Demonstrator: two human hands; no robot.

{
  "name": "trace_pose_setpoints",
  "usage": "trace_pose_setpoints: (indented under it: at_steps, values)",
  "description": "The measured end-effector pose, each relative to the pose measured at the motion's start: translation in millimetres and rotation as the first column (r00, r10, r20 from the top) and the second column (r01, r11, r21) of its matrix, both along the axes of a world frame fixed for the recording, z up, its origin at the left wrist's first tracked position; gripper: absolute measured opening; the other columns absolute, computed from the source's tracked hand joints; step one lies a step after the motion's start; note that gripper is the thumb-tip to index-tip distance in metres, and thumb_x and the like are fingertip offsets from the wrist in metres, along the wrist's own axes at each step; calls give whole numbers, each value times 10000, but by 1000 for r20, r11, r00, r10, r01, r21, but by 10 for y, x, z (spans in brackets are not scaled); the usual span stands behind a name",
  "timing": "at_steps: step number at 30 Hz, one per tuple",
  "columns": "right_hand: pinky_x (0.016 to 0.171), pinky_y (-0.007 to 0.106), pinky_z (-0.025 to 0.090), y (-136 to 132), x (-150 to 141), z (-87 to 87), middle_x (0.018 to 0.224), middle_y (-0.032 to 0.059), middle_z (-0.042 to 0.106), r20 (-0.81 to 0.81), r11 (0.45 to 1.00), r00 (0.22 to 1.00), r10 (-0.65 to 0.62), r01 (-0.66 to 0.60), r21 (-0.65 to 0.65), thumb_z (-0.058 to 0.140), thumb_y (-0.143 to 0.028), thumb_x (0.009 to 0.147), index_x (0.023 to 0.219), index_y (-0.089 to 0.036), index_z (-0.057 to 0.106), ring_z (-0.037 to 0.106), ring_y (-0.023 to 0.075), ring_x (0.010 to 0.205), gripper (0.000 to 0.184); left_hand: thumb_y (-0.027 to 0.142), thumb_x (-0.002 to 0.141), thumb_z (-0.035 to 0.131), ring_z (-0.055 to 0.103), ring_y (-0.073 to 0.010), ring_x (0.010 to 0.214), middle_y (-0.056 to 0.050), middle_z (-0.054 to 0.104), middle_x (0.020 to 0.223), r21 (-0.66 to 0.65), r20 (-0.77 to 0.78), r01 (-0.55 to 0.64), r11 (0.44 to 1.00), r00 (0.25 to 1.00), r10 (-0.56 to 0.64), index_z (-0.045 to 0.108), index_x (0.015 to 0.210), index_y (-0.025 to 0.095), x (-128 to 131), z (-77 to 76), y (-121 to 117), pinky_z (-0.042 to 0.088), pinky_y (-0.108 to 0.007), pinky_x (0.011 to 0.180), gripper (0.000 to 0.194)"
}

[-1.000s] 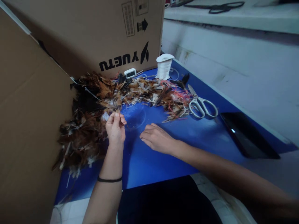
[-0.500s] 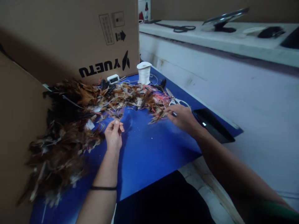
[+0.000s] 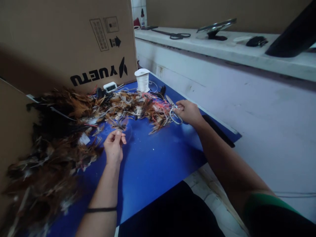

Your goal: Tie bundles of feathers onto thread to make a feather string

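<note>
My left hand [image 3: 114, 144] is closed in a pinch, with a small dark-tipped feather [image 3: 120, 125] rising from its fingertips above the blue tabletop [image 3: 148, 171]. A faint thin strand seems to curve beside it. At the right, my right hand [image 3: 189, 112] grips the metal scissors [image 3: 176, 117] by the handle. Their blades point up and away, and one ring hangs below the fingers. Close to the blades lies a heap of brown and cream feathers [image 3: 128, 100] with pink-red strands [image 3: 154, 98] among them.
A white spool [image 3: 142, 81] and a small white digital display [image 3: 110, 87] stand behind the feathers. A large cardboard box [image 3: 61, 39] walls the back and left. Beside my right forearm lies a dark flat device [image 3: 219, 131]. Black-handled scissors [image 3: 180, 35] rest on the ledge [image 3: 209, 49].
My right hand has taken hold of the scissors' handle and turned them, so a ring now hangs toward me. My left hand keeps its pinch. The whole view has shifted right.
</note>
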State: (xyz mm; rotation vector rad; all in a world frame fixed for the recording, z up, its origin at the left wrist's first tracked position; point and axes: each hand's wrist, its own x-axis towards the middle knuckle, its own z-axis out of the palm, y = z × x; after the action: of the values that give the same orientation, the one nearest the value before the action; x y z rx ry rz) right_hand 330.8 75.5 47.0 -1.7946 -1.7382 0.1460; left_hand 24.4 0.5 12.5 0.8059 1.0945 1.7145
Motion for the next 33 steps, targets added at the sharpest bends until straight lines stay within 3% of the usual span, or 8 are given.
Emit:
trace_pose_setpoints:
  at_steps: [5,9,14,18,20,26,29,33]
  values:
    - [693,261,427,-66,-201,167,811,41,651,103,978,976,194,-201,53,545,-212,765,805,-170,671,569,135,699,139,316,626,769,486,-48,426,17,614,575,0,-17,-12,1000,1000,12,597,687,134,-7,2,23,381,-179,437,258]
    - [677,247,394,-238,-351,111,739,19,635,216,837,810,545,-506,-210,594,-185,736,737,-174,643,554,133,703,50,319,644,760,484,-46,423,16,614,577,3,-24,-14,1000,1000,14,598,683,133,-16,-6,34,380,-176,438,251]
    - [753,278,400,-273,-440,-99,778,63,619,253,812,772,583,-554,-183,516,-152,812,706,-153,603,553,155,791,136,316,627,774,488,-49,425,14,612,568,-13,-7,0,1000,1000,0,603,684,131,8,6,19,385,-175,437,258]
    - [618,246,390,-287,-446,14,696,17,600,-23,867,871,491,-492,-84,556,-233,803,723,-162,622,523,113,637,126,316,614,785,486,-48,425,9,619,580,-23,27,17,1000,999,-17,600,692,135,21,22,0,387,-173,435,270]
    - [550,227,376,-321,-486,168,623,-8,580,-245,877,862,444,-475,-79,601,-290,774,736,-161,634,495,89,555,138,311,620,785,482,-45,432,11,606,569,-42,58,55,998,997,-52,597,681,138,20,26,-10,378,-166,432,263]
    - [523,219,436,-424,-877,533,731,45,673,-731,777,539,418,-629,-20,678,-358,719,788,-139,611,560,84,565,239,291,626,785,459,-31,448,17,587,610,-66,176,180,981,970,-166,582,672,134,16,29,-44,370,-157,425,260]
    - [506,204,428,-465,-1164,472,741,48,683,-783,744,466,412,-668,-5,680,-318,717,814,-137,605,567,80,564,219,304,610,796,462,-30,450,21,584,619,-62,207,244,968,952,-227,574,667,134,17,43,-67,380,-156,432,285]
    - [560,202,440,-539,-1457,216,648,-2,633,-706,649,496,505,-758,-68,611,-204,745,775,-137,621,557,73,566,74,340,577,818,434,-20,413,27,576,609,-111,225,324,940,929,-294,584,689,132,16,86,-113,356,-147,398,333]
